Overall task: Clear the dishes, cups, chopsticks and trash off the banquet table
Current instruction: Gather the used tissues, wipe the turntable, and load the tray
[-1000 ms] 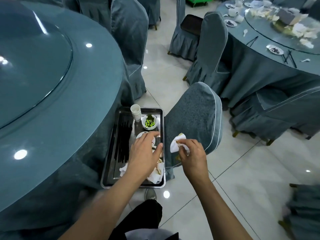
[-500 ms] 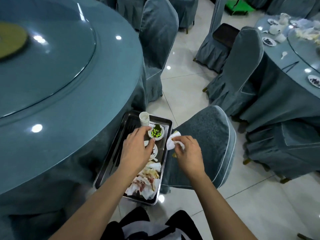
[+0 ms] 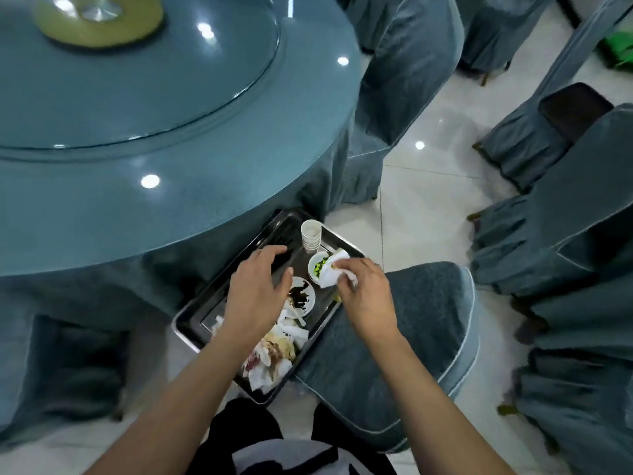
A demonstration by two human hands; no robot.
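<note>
R hand (image 3: 364,296): grips crumpled white napkin (image 3: 334,272), touching small bowl of green bits (image 3: 318,267) | L hand (image 3: 255,293): fingers spread, empty, above steel tray (image 3: 191,329) | paper cup stack (image 3: 311,235) at tray's 12 o'clock | sauce-stained plate (image 3: 303,296) mid-tray | used napkins (image 3: 274,354) at 6 o'clock

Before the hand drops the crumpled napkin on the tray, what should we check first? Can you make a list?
1. Right hand grips the crumpled white napkin: ok.
2. Rectangular steel tray rests on the grey-covered chair; how steady it sits: cannot tell.
3. Left hand is open above the tray, holding nothing: ok.
4. Stack of white paper cups stands upright at the tray's far end: ok.
5. Small white bowl of green bits is right under the napkin, so the napkin might land in it: not ok.
6. Pile of used napkins has room beside it: cannot tell.
</note>
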